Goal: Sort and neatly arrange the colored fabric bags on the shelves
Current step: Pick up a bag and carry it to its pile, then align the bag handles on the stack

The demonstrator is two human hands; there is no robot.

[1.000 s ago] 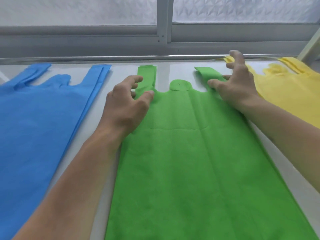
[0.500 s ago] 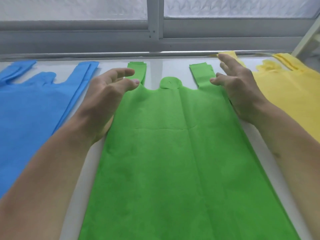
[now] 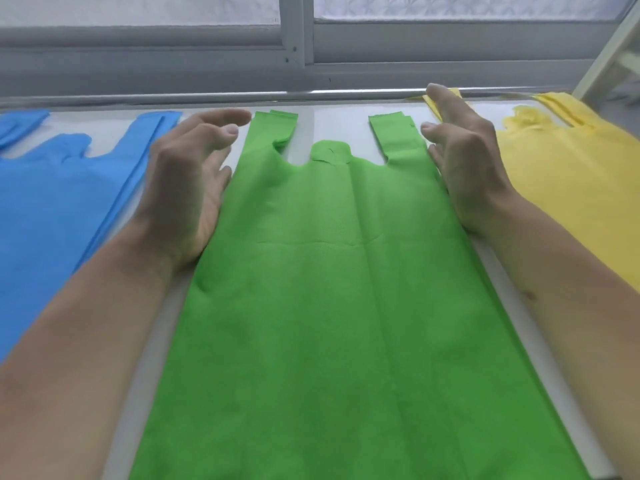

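Observation:
A green fabric bag [image 3: 332, 292] lies flat down the middle of the white shelf, handles pointing toward the window. A blue bag [image 3: 52, 209] lies flat to its left and a yellow bag [image 3: 561, 174] to its right. My left hand [image 3: 187, 188] stands on its edge along the green bag's left side, palm inward, fingers relaxed, holding nothing. On the opposite side my right hand [image 3: 464, 161] mirrors it against the bag's right edge, fingers extended over the gap beside the yellow bag.
The white shelf surface [image 3: 329, 124] shows in narrow strips between the bags. A grey window frame [image 3: 298, 46] runs along the back. A white shelf post [image 3: 609, 53] rises at the far right.
Both hands let go of the green bag's handles and drew apart to its two sides, turning palm-inward. The handles now lie straight and flat.

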